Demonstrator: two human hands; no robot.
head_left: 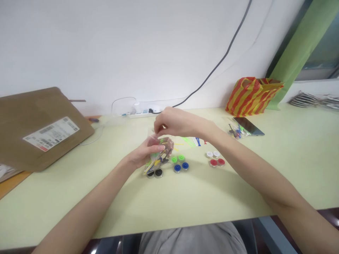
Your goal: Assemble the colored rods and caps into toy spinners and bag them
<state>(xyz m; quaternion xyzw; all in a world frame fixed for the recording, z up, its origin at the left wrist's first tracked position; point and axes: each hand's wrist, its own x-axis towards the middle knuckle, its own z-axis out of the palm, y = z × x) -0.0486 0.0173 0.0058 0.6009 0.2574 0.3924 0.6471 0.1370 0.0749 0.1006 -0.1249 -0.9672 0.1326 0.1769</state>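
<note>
My left hand (144, 151) is closed around a clear plastic bag (159, 160) with small yellow, green, blue and dark plastic pieces inside. Above it, my right hand (171, 121) is pinched at the bag's top edge; whether a piece is between the fingertips is hidden. Under and beside the bag sit two black wheels (158, 173). To the right stand green wheels (181, 157) and blue wheels (177, 168) in pairs. White wheels (209, 154) and red wheels (213, 163) are below my right forearm. Thin coloured sticks (197, 141) lie behind, partly covered by the forearm.
On the left a large cardboard package (53, 109) leans over the table. A power strip (141, 113) with cables lies along the wall. At the back right are another bag of pieces (235, 131), a tablet (249, 126) and a red-and-yellow striped bag (251, 97).
</note>
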